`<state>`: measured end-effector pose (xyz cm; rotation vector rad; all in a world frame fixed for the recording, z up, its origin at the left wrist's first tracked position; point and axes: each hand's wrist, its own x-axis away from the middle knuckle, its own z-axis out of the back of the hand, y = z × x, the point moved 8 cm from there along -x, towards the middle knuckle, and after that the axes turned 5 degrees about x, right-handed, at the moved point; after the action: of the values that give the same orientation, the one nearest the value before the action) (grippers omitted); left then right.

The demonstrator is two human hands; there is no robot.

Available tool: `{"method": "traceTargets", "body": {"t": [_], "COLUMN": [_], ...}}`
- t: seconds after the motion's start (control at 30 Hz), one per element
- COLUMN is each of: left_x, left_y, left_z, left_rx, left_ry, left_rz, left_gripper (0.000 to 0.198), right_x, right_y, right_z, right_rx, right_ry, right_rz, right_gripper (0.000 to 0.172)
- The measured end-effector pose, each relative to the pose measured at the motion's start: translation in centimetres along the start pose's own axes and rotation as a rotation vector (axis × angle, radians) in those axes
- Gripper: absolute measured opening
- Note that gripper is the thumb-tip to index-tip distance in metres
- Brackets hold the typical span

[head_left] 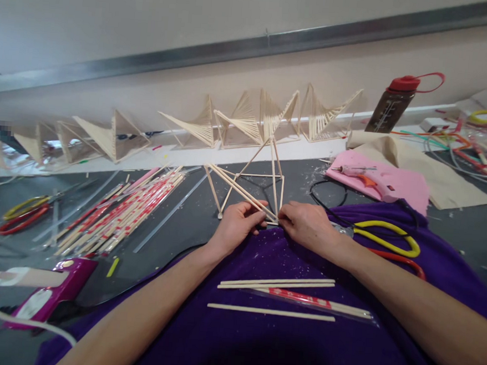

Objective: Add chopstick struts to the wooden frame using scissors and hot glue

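Note:
A frame of thin wooden chopsticks (260, 176) stands on the dark table in front of me, its tips rising at the left and the back. My left hand (240, 222) pinches a chopstick (243, 191) that slants from the upper left tip down to the near right corner. At that corner my right hand (305, 223) has its fingers closed round the joint; the fingertips are partly hidden. Across the purple cloth (257, 339) below my hands lie several loose chopsticks (271, 312) and a pair in a red-and-clear wrapper (302, 298).
Red-and-yellow-handled scissors (385, 237) lie right of my right hand. A pink glue gun (369, 179) rests on pink material. Wrapped chopsticks (120, 213) are piled at left, near a purple power strip (56, 292). Finished-looking stick models (193, 126) and a bottle (393, 107) line the wall.

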<state>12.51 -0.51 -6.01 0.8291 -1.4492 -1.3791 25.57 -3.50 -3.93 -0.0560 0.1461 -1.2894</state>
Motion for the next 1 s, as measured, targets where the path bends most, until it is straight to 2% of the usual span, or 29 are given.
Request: {"method": "traceTargets", "body": {"t": [0.37, 1.0], "left_x": [0.07, -0.14], "left_y": [0.19, -0.3], "left_z": [-0.14, -0.38], "left_rx": [0.005, -0.013], "left_ry": [0.028, 0.005], "left_rz": [-0.022, -0.044], "left_gripper": [0.034, 0.033], "right_x": [-0.07, -0.13], "right_y": [0.02, -0.11], "right_z": [-0.04, 0.03], "right_rx": [0.003, 0.031], "right_ry": [-0.013, 0.009], "right_rz": [-0.011, 0.009], "right_gripper": [0.024, 0.024]}}
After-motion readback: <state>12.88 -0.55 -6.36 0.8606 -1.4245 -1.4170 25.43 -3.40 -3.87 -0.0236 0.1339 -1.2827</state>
